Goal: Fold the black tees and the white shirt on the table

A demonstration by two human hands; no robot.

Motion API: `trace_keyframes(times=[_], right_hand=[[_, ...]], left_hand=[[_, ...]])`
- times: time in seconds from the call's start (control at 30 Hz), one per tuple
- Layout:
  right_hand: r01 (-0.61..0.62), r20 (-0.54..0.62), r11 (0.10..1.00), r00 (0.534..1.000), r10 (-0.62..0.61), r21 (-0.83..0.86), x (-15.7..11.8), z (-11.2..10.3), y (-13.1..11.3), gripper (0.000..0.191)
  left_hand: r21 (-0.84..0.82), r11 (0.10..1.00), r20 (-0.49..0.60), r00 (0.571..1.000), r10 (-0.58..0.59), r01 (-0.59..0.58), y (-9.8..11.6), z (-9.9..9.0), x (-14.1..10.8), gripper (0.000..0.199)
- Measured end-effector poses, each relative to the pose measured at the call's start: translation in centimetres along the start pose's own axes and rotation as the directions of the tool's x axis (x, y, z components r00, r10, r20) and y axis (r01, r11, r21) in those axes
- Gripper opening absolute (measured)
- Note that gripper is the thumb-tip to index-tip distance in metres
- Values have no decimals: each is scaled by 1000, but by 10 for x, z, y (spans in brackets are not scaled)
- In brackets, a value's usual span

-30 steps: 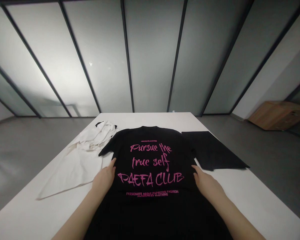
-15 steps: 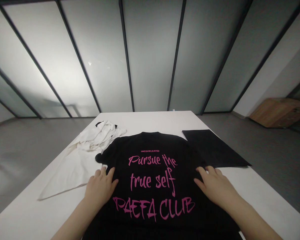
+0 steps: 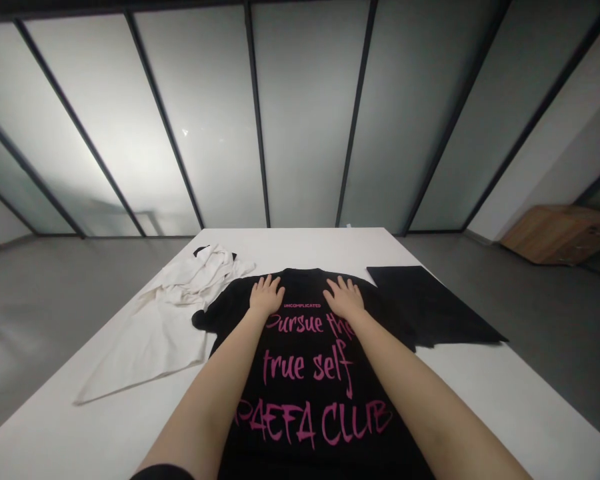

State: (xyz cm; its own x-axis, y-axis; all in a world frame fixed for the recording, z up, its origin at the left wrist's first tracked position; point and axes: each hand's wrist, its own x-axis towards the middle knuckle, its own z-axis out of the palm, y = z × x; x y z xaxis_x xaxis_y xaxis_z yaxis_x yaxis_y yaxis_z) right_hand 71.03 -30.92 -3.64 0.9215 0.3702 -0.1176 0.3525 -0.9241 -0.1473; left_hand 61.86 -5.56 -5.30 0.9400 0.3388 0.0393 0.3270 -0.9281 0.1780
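A black T-shirt (image 3: 300, 347) with pink lettering lies spread on the white table, its collar at the far end. My left hand (image 3: 267, 295) rests on the shirt's left shoulder area, fingers apart, holding nothing. On the other side of the collar, my right hand (image 3: 344, 297) lies on the cloth near the right shoulder, its fingers also spread. Both forearms cover parts of the shirt's sides and some letters. The left sleeve is bunched at its end.
A crumpled white garment (image 3: 165, 327) lies on the left of the white table (image 3: 290, 245). Folded black cloth (image 3: 440, 303) is at the right, touching the shirt's right sleeve. Frosted panels stand behind; a wooden cabinet (image 3: 560, 233) is at far right.
Both my hands have moved forward and inward, from the shirt's sides below the sleeves to its shoulders near the collar.
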Motion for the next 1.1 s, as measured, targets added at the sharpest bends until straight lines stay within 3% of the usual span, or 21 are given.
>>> trace_keyframes(times=[0.13, 0.23, 0.4, 0.5, 0.6, 0.77, 0.93, 1.1], right_hand=[[-89, -24, 995, 996, 88, -32, 17, -3, 28, 68], [-185, -108, 982, 978, 179, -47, 19, -2, 44, 67], [-269, -266, 962, 931, 248, -46, 14, -3, 55, 61], [-266, -281, 963, 928, 244, -43, 13, -8, 55, 56], [-224, -213, 974, 954, 212, -36, 19, -21, 58, 50], [-71, 1, 997, 997, 71, 39, 42, -54, 71, 39], [63, 158, 979, 983, -95, 196, 50, -80, 90, 41], [48, 216, 993, 974, -70, 106, 54, -96, 110, 41]], left_hand=[[15, 991, -39, 991, -130, 130, -30, -6, 11, 64], [20, 980, -114, 974, -193, 197, -45, -8, 9, 60], [3, 963, -244, 934, -260, 269, -58, -8, 3, 55], [6, 953, -280, 915, -289, 303, -59, -10, 2, 52], [17, 943, -300, 901, -314, 334, -56, -11, 1, 46], [-8, 940, -330, 887, -324, 340, -54, -14, -2, 37], [-52, 945, -343, 883, -320, 322, -59, -15, -1, 35], [-66, 942, -331, 883, -332, 330, -63, -14, 2, 35]])
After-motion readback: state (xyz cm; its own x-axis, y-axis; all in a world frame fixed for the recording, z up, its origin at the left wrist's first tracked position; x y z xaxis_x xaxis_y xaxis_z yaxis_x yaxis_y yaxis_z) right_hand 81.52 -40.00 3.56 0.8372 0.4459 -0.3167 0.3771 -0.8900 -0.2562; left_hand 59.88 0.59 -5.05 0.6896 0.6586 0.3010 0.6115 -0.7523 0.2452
